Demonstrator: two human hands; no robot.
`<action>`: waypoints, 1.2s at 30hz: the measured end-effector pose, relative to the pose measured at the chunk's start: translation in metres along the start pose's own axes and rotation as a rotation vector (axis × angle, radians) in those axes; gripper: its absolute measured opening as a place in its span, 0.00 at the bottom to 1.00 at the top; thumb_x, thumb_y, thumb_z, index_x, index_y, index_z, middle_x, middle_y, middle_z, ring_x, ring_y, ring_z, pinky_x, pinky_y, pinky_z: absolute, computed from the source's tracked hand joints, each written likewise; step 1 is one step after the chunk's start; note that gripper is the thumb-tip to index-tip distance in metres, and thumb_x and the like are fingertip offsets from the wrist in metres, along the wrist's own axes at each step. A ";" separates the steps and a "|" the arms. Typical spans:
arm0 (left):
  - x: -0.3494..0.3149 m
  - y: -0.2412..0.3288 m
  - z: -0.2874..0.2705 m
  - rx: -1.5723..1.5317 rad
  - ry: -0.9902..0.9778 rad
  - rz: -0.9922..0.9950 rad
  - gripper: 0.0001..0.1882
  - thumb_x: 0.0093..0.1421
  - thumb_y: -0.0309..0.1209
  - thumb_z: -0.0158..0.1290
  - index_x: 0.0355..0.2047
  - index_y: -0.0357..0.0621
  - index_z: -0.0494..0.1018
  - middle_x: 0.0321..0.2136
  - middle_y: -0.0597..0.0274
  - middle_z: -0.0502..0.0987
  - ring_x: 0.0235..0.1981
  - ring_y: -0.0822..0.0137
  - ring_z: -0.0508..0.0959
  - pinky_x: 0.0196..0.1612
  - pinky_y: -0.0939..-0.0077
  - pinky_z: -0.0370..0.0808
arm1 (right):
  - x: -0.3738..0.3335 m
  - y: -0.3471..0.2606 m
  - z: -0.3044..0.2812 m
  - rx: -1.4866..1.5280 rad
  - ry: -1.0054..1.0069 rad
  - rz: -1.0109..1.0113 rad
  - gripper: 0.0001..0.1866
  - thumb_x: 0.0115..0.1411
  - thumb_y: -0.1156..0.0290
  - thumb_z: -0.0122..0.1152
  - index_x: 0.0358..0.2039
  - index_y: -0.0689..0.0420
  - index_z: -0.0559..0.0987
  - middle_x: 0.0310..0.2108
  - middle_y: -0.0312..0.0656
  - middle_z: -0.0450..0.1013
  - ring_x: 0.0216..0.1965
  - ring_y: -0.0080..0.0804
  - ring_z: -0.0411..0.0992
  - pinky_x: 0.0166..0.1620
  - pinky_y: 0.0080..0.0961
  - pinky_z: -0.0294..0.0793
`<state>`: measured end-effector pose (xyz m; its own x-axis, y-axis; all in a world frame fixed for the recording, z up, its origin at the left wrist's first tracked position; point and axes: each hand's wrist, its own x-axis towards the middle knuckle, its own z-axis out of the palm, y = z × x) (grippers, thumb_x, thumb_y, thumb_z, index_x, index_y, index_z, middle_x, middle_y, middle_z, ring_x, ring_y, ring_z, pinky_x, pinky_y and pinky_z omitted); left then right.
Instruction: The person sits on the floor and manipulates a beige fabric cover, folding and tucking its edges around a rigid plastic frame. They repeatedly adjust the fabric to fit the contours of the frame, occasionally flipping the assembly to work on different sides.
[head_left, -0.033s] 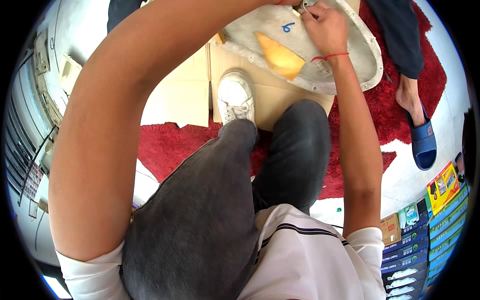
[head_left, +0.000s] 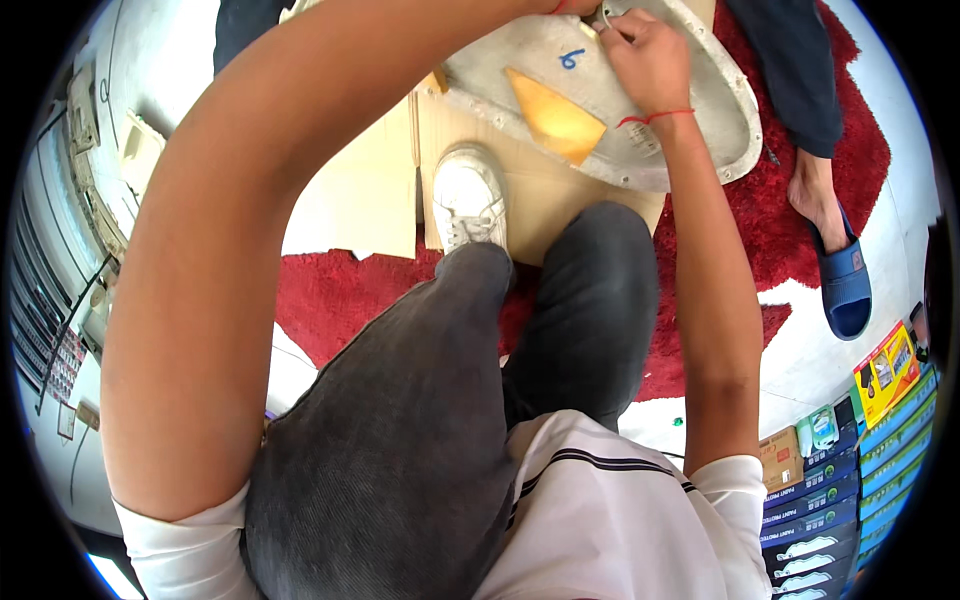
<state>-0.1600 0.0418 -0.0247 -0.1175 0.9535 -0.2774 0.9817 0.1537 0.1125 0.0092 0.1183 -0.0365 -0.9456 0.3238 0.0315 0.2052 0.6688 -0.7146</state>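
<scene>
A grey, shallow shell-like panel (head_left: pixel 500 60) with a pale rim and small holes along its edge lies at the top, bearing a blue handwritten mark. A yellow-orange four-sided patch (head_left: pixel 555 115) sits on its inner face. My right hand (head_left: pixel 650 60), with a red string at the wrist, is over the panel, its fingers closed in a pinch near a small pale curved piece (head_left: pixel 606 14); what they grip is too small to make out. Only a sliver of my left hand (head_left: pixel 578 6) shows at the upper edge near the same spot, its fingers hidden.
Opened cardboard (head_left: pixel 370 190) lies under the panel, over a red shaggy rug (head_left: pixel 340 300). My white shoe (head_left: pixel 468 195) rests on the cardboard. Another person's foot in a blue slipper (head_left: pixel 846 290) is at the right. Stacked boxes (head_left: pixel 815 500) stand at the lower right.
</scene>
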 end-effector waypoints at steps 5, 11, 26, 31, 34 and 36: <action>-0.012 -0.006 0.016 0.069 0.172 0.019 0.09 0.54 0.31 0.57 0.31 0.40 0.84 0.28 0.51 0.84 0.33 0.53 0.86 0.36 0.59 0.82 | -0.005 -0.014 0.013 -0.090 0.204 0.088 0.09 0.55 0.65 0.61 0.30 0.52 0.87 0.30 0.43 0.79 0.32 0.52 0.78 0.38 0.45 0.78; -0.021 -0.002 0.014 0.030 0.229 0.144 0.09 0.54 0.33 0.56 0.27 0.44 0.84 0.27 0.54 0.84 0.32 0.55 0.86 0.35 0.60 0.82 | -0.014 -0.015 0.022 -0.158 0.379 0.156 0.09 0.54 0.66 0.61 0.31 0.52 0.87 0.31 0.46 0.80 0.32 0.51 0.79 0.40 0.45 0.79; 0.005 0.015 0.014 0.032 0.060 0.044 0.09 0.54 0.34 0.59 0.30 0.43 0.85 0.28 0.51 0.84 0.33 0.54 0.86 0.36 0.58 0.82 | 0.003 0.024 -0.003 -0.050 -0.049 0.158 0.11 0.57 0.64 0.65 0.36 0.57 0.86 0.30 0.55 0.80 0.33 0.51 0.81 0.40 0.40 0.79; -0.002 0.005 0.009 0.010 0.091 0.148 0.09 0.50 0.35 0.61 0.27 0.43 0.84 0.25 0.49 0.83 0.31 0.50 0.85 0.36 0.56 0.81 | 0.001 0.041 -0.007 0.085 -0.128 0.200 0.14 0.62 0.64 0.63 0.44 0.57 0.86 0.29 0.51 0.82 0.28 0.34 0.79 0.38 0.29 0.77; -0.009 0.002 0.006 -0.139 0.141 0.189 0.07 0.50 0.35 0.61 0.25 0.46 0.84 0.24 0.51 0.82 0.30 0.49 0.84 0.35 0.55 0.80 | -0.010 0.047 0.000 0.317 -0.032 0.252 0.14 0.63 0.66 0.64 0.46 0.57 0.86 0.29 0.44 0.84 0.29 0.26 0.78 0.38 0.27 0.76; -0.008 -0.005 0.008 -0.199 0.089 0.191 0.06 0.52 0.35 0.61 0.27 0.48 0.84 0.24 0.51 0.82 0.30 0.49 0.84 0.35 0.55 0.80 | -0.014 0.046 0.000 0.285 -0.079 0.365 0.14 0.63 0.67 0.64 0.45 0.58 0.86 0.30 0.40 0.84 0.30 0.23 0.78 0.37 0.25 0.76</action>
<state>-0.1628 0.0312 -0.0304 0.0450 0.9878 -0.1491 0.9395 0.0089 0.3424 0.0315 0.1444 -0.0699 -0.8431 0.4445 -0.3027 0.4607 0.3064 -0.8330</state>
